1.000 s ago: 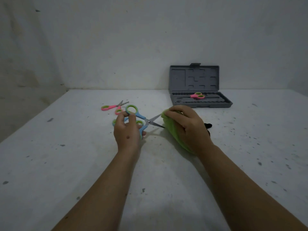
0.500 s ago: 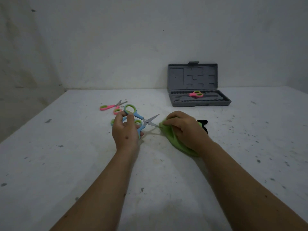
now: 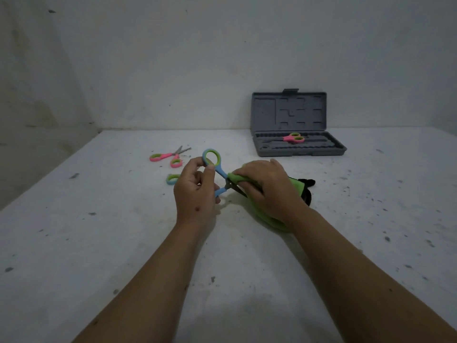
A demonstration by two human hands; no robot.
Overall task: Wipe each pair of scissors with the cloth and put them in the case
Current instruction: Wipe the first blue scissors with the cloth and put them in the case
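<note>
Your left hand (image 3: 195,191) pinches the blue scissors (image 3: 215,167); your right hand (image 3: 269,188) wraps the green cloth (image 3: 272,219) around their blades, well short of the case (image 3: 300,151).

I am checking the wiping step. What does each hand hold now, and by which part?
Left hand holds the blue scissors by the handles. Right hand grips the green cloth, folded round the blades.
</note>
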